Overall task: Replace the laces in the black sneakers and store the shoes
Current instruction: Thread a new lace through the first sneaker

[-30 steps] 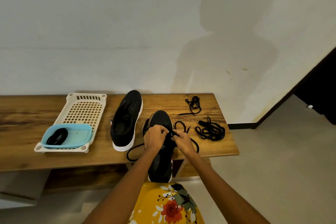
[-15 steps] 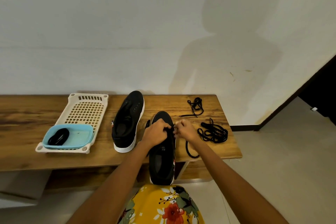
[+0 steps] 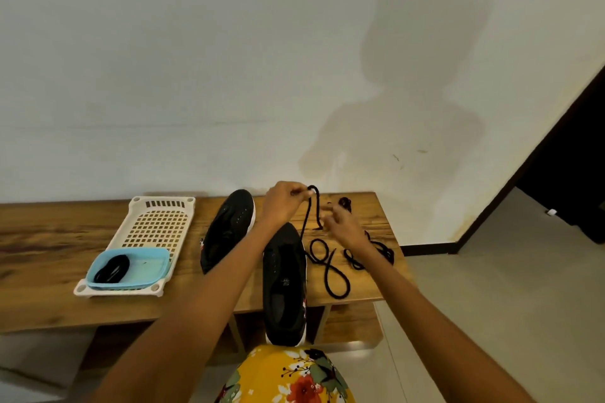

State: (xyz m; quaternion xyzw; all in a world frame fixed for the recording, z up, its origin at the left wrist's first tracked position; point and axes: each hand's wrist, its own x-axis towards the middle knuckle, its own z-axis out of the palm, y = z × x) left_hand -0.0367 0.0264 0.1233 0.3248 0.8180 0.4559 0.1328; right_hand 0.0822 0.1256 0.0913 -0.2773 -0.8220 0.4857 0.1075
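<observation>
Two black sneakers lie on a wooden bench [image 3: 49, 288]. The near sneaker [image 3: 284, 285] hangs over the front edge, its heel toward me. The far sneaker [image 3: 229, 229] lies to its left, toe toward the wall. My left hand [image 3: 284, 203] is raised above the near shoe's toe, pinching a black lace [image 3: 311, 216] that drops down and loops on the bench [image 3: 330, 271]. My right hand [image 3: 343, 226] hovers to the right of the lace, fingers spread, holding nothing. More loose black laces [image 3: 376, 252] lie under and behind that hand.
A cream slotted tray [image 3: 157, 226] sits on the bench's left part, with a light blue tub [image 3: 147, 268] holding a coiled black lace [image 3: 113, 268]. A small lace bundle [image 3: 343, 203] lies near the wall. Tiled floor and a dark doorway [image 3: 573, 173] are to the right.
Both hands were together on the near shoe's eyelets. My left hand has lifted up and back, pulling the lace out, and my right hand has come off the shoe to the right.
</observation>
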